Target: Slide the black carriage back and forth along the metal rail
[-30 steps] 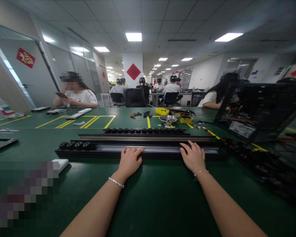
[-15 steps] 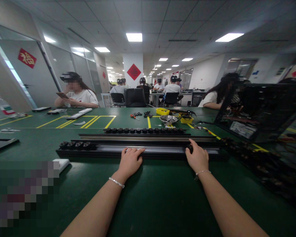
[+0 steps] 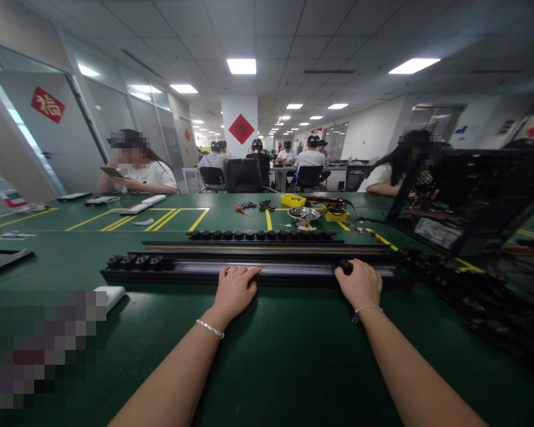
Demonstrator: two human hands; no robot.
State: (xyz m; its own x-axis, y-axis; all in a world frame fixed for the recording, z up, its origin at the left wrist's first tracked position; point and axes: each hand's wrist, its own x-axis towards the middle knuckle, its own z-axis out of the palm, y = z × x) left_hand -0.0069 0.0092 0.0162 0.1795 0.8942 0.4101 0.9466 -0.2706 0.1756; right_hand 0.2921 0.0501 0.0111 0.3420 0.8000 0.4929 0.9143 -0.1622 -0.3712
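A long black channel (image 3: 293,270) with a shiny inner strip lies crosswise on the green table in front of me. Several small black round parts (image 3: 136,261) sit in a row at its left end. My left hand (image 3: 237,292) rests on the channel's near edge, fingers stretched and slightly apart, gripping nothing. At the right end, my right hand (image 3: 360,284) curls over the channel. A small black round part (image 3: 347,267) shows at its fingers, closed around it; the fingertips are partly hidden.
Behind lie a black strip with a metallic band (image 3: 267,248) and a row of black round parts (image 3: 260,235). A metal bowl (image 3: 303,214), a yellow bin (image 3: 293,200) and an orange-handled screwdriver (image 3: 241,209) stand farther back. Dark parts (image 3: 485,308) and an open black case (image 3: 467,201) occupy the right.
My right hand has drawn back slightly toward me and its raised index finger has come down by the small black part. My left hand has not moved.
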